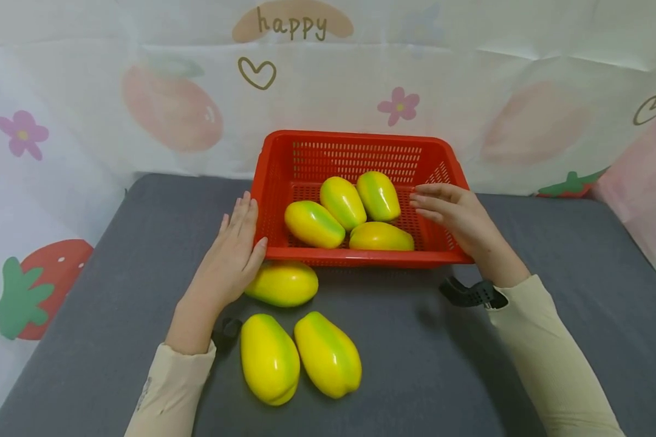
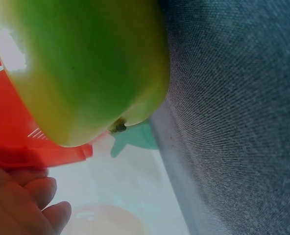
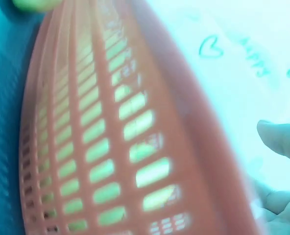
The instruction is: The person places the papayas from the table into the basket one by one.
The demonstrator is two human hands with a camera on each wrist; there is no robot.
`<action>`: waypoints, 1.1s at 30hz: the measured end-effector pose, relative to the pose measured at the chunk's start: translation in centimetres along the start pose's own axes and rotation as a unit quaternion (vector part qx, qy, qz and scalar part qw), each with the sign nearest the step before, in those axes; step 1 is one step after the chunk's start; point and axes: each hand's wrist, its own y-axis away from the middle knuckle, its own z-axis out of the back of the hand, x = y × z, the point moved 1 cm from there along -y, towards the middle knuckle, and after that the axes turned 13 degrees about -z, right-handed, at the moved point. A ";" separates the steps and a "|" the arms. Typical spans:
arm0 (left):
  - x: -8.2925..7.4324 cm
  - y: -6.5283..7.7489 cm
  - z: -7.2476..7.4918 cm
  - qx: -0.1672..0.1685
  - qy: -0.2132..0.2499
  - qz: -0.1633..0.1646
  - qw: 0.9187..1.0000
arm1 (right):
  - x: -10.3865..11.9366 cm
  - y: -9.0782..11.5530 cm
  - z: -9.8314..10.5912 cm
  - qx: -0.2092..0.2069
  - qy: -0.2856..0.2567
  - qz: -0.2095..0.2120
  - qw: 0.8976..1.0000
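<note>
A red slatted plastic basket (image 1: pixel 361 257) holds several glossy yellow-green papayas (image 1: pixel 378 195). My left hand (image 1: pixel 226 258) lies along its left side, fingers straight and thumb at the front left corner; in the left wrist view, fingertips (image 2: pixel 41 192) show right by the red rim. Over the right rim reaches my right hand (image 1: pixel 454 215), its fingers extended and slightly bent above the inside, with no fruit between them. One papaya (image 1: pixel 284 284) lies just in front of the basket, partly hidden by the left hand, and looms large in the left wrist view.
Two more papayas, a left one (image 1: pixel 270 359) and a right one (image 1: pixel 328 355), lie side by side on the grey cloth-covered table (image 1: pixel 415 376). Behind the basket hangs a white printed curtain (image 1: pixel 328 79). Each wrist wears a dark strap (image 1: pixel 470 293).
</note>
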 end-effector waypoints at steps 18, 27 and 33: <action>0.0 -0.2 -0.1 0.001 -0.004 0.002 1.000 | 0.2 4.8 -2.7 0.075 0.007 0.083 0.994; 0.0 -0.1 0.0 -0.003 -0.001 0.000 1.000 | -0.4 6.4 -4.0 0.112 0.005 0.129 0.985; 0.1 -0.1 -0.1 -0.003 -0.002 0.000 1.000 | -1.0 7.0 -4.9 0.129 0.012 0.129 0.983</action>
